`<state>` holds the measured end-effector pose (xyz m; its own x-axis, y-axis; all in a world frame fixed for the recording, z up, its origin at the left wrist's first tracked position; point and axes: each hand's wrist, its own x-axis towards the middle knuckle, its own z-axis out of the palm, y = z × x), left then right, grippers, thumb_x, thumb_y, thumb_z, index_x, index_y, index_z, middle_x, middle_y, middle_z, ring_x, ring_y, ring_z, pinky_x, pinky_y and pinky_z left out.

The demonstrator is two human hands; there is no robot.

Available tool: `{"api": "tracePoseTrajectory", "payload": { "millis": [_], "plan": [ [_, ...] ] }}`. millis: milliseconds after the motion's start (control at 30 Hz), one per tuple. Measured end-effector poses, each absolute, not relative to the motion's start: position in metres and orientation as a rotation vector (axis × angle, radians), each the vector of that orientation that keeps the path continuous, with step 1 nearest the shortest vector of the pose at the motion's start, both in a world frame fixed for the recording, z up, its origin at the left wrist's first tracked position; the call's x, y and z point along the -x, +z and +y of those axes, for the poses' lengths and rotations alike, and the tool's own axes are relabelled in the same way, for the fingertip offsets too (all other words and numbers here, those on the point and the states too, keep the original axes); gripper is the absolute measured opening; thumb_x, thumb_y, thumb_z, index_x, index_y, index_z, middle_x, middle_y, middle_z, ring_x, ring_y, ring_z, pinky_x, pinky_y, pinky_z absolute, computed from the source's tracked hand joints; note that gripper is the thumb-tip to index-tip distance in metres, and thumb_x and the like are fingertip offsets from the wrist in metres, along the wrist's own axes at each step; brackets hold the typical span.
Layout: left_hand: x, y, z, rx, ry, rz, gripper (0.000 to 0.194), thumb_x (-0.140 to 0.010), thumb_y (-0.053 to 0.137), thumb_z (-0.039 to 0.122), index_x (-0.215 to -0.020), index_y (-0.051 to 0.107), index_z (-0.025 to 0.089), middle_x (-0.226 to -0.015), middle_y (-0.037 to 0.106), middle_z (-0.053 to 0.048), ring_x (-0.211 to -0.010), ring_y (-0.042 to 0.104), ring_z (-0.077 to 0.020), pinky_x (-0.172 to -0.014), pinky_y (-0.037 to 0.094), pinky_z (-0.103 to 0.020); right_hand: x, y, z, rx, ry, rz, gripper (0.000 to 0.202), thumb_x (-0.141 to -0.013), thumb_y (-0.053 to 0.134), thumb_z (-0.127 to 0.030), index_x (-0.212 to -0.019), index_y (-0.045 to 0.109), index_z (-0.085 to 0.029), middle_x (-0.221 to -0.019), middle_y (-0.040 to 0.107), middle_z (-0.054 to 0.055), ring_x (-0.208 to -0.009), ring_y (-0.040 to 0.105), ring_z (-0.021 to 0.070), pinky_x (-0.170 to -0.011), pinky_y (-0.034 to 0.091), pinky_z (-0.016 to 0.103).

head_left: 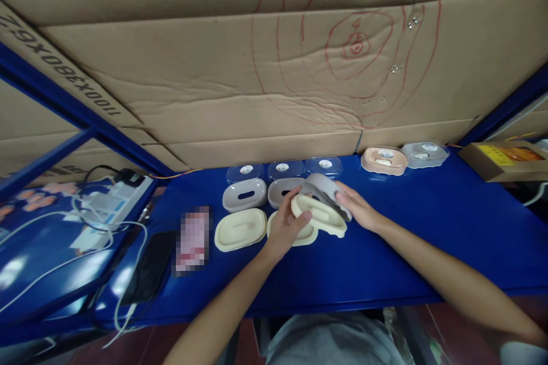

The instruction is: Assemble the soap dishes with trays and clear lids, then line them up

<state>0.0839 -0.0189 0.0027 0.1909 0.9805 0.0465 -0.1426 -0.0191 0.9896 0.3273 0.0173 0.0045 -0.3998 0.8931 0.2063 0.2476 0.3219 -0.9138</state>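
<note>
My left hand (pixel 280 234) grips a cream oval soap dish base (pixel 319 212), tilted above the table. In my right hand (pixel 359 209) is a grey oval soap dish tray (pixel 327 187), held on edge just behind the cream base; whether the two touch I cannot tell. A second cream base (pixel 307 235) lies below my left hand, partly hidden by it. To its left lies another cream base (pixel 240 230). Behind them sit a slotted grey tray (pixel 244 195) and a second grey tray (pixel 278 194), the latter partly covered. Three clear lids, one (pixel 286 170) in the middle, line the back.
A peach soap box (pixel 384 162) and a grey one (pixel 423 155) stand at the back right, near a cardboard box (pixel 505 159). A blurred pink item (pixel 192 239), a black phone (pixel 148 267) and white cables lie left. Cardboard (pixel 240 80) walls the back.
</note>
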Motion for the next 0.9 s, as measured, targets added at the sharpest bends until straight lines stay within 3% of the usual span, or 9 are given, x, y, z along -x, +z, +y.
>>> {"api": "tracePoseTrajectory", "payload": {
  "millis": [67,200,300,433,500,667,767,900],
  "plan": [
    [-0.082,0.004,-0.020,-1.251,1.127,0.877,0.088,-0.082,0.088,0.064,-0.151,0.052,0.023,-0.148,0.066,-0.015,-0.136,0.064,-0.0327,-0.116,0.051,-0.047,-0.338,0.006,0.026,1.081,1.027,-1.835,0.062,-0.107,0.044,-0.070,-0.149,0.059,-0.027,-0.142,0.071,0.010,-0.128,0.069,0.0332,-0.109,0.056,0.052],
    [-0.083,0.007,-0.026,-1.376,0.992,0.758,0.086,-0.079,0.093,0.056,-0.148,0.054,0.024,-0.153,0.061,-0.016,-0.137,0.062,-0.0335,-0.114,0.053,-0.045,-0.362,0.007,0.042,1.161,0.582,-2.198,0.062,-0.094,0.073,-0.061,-0.145,0.060,-0.028,-0.162,0.055,0.015,-0.148,0.053,0.0395,-0.121,0.042,0.062],
    [-0.086,0.008,-0.034,-1.471,0.823,0.694,0.087,-0.078,0.096,0.049,-0.149,0.054,0.025,-0.153,0.059,-0.015,-0.137,0.062,-0.0333,-0.114,0.054,-0.045,-0.372,0.000,0.048,1.222,0.330,-2.367,0.057,-0.094,0.075,-0.055,-0.142,0.061,-0.028,-0.164,0.052,0.017,-0.150,0.052,0.0408,-0.120,0.042,0.065],
    [-0.090,0.005,-0.041,-1.734,0.731,0.666,0.092,-0.075,0.098,0.048,-0.152,0.052,0.027,-0.159,0.054,-0.015,-0.146,0.056,-0.0351,-0.118,0.050,-0.049,-0.374,-0.012,0.051,1.246,0.266,-2.453,0.057,-0.094,0.074,-0.053,-0.142,0.062,-0.026,-0.164,0.052,0.018,-0.149,0.052,0.0420,-0.118,0.044,0.065],
    [-0.091,0.001,-0.041,-1.989,0.710,0.691,0.091,-0.076,0.096,0.053,-0.151,0.053,0.027,-0.160,0.054,-0.016,-0.149,0.052,-0.0356,-0.126,0.041,-0.054,-0.373,-0.015,0.051,1.242,0.252,-2.485,0.059,-0.094,0.074,-0.053,-0.144,0.062,-0.025,-0.166,0.050,0.019,-0.151,0.050,0.0429,-0.119,0.042,0.066],
    [-0.090,-0.011,-0.038,-2.552,0.599,0.765,0.076,-0.093,0.076,0.067,-0.152,0.053,0.024,-0.157,0.058,-0.016,-0.150,0.051,-0.0337,-0.135,-0.004,-0.064,-0.374,-0.012,0.052,1.190,0.226,-2.484,0.066,-0.099,0.067,-0.061,-0.153,0.055,-0.025,-0.166,0.050,0.018,-0.153,0.048,0.0395,-0.122,0.040,0.061],
    [-0.089,-0.016,-0.038,-2.656,0.581,0.775,0.075,-0.097,0.069,0.071,-0.152,0.053,0.023,-0.160,0.057,-0.017,-0.151,0.050,-0.0327,-0.134,-0.009,-0.062,-0.376,-0.006,0.054,1.244,0.112,-2.417,0.055,-0.102,0.059,-0.062,-0.141,0.063,-0.023,-0.150,0.063,0.017,-0.139,0.060,0.0369,-0.115,0.047,0.055],
    [-0.090,-0.017,-0.038,-2.726,0.558,0.787,0.057,-0.101,0.068,0.060,-0.144,0.061,0.023,-0.165,0.053,-0.018,-0.149,0.052,-0.0335,-0.135,-0.004,-0.062,-0.378,-0.003,0.057,1.413,0.003,-2.304,0.047,-0.110,0.039,-0.053,-0.103,0.071,-0.020,-0.103,0.075,0.015,-0.099,0.071,0.0323,-0.091,0.052,0.045]
  ]
}}
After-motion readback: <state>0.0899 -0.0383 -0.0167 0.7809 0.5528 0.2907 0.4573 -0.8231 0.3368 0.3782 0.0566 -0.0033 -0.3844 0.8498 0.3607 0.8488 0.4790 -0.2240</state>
